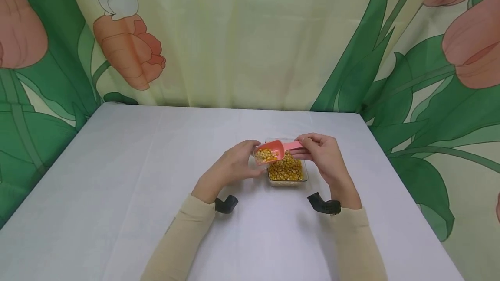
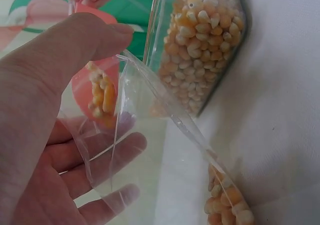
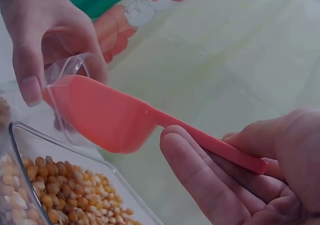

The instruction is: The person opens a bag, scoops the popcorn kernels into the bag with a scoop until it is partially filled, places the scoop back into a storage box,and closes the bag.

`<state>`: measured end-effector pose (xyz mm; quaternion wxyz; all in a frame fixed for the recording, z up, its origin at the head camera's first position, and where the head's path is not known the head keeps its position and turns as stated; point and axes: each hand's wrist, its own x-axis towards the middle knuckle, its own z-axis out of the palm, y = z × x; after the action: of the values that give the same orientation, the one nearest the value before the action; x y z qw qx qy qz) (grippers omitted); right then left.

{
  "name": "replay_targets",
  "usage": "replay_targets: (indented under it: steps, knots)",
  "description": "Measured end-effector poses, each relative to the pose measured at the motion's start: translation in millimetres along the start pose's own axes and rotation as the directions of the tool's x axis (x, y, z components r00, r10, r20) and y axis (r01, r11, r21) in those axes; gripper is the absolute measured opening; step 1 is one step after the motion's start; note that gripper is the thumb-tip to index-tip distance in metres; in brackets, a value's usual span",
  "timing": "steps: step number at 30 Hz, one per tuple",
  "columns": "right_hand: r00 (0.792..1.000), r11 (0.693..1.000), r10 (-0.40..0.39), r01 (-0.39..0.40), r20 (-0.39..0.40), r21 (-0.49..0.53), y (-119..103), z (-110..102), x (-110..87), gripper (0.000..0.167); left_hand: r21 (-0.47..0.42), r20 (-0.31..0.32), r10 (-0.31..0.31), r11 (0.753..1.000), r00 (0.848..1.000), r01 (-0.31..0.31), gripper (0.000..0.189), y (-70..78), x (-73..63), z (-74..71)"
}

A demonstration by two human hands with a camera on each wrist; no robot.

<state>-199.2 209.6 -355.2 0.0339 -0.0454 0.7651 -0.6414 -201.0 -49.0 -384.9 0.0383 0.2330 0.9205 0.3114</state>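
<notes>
My right hand (image 1: pixel 322 153) pinches the handle of a pink scoop (image 3: pixel 105 117), which is tilted with its bowl toward the left. Corn kernels (image 1: pixel 266 155) lie at the scoop's front lip. My left hand (image 1: pixel 232 164) holds a clear plastic bag (image 2: pixel 175 110) by its mouth, thumb on one side and fingers spread on the other. The scoop's lip reaches into the bag's mouth in the right wrist view. More kernels (image 2: pixel 227 205) sit low in the bag. Below the scoop, a clear container (image 1: pixel 287 183) holds a heap of corn kernels.
A white-covered table (image 1: pixel 117 194) spreads beneath both hands. Behind it hangs a curtain (image 1: pixel 242 42) printed with tulips, a carrot and a rabbit. Black straps (image 1: pixel 226 205) circle both wrists.
</notes>
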Motion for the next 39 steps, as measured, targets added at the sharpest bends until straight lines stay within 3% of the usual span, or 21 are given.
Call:
replay_targets:
  steps: [3, 7, 11, 18, 24, 31, 39]
  knots:
    - [1.0, 1.0, -0.013, 0.013, 0.008, -0.01, -1, 4, -0.5, 0.041, 0.008, -0.021, -0.014, 1.0, 1.0, 0.014, 0.072, 1.6, 0.1, 1.0]
    - [1.0, 1.0, -0.006, 0.006, 0.014, -0.014, 1, 7, -0.2, 0.039, 0.003, -0.003, -0.044, 0.999, 0.999, 0.044, 0.073, 1.9, 0.9, 3.8]
    - [1.0, 0.999, -0.004, 0.005, 0.013, -0.048, 1, 9, -1.7, 0.037, -0.004, 0.019, -0.02, 1.0, 1.0, 0.02, 0.073, 2.2, 2.5, 7.2]
    - [0.999, 0.988, -0.04, 0.041, 0.011, -0.149, -7, 12, -4.3, 0.035, 0.023, -0.025, -0.002, 1.0, 1.0, 0.003, 0.073, 3.2, 3.7, 7.7]
    - [0.998, 0.985, -0.06, 0.059, 0.003, -0.161, -11, 4, -10.9, 0.034, 0.008, 0.013, -0.017, 1.0, 1.0, 0.017, 0.073, 4.5, 3.3, 9.9]
    - [0.995, 0.984, -0.095, 0.09, -0.025, -0.152, -15, -5, -8.9, 0.037, -0.007, -0.002, -0.041, 0.999, 0.999, 0.041, 0.074, 5.2, 1.4, 3.8]
    - [0.993, 0.987, -0.094, 0.084, -0.065, -0.136, -13, -15, -9.8, 0.04, 0.001, 0.003, -0.02, 1.0, 1.0, 0.02, 0.073, 3.3, 0.2, 3.3]
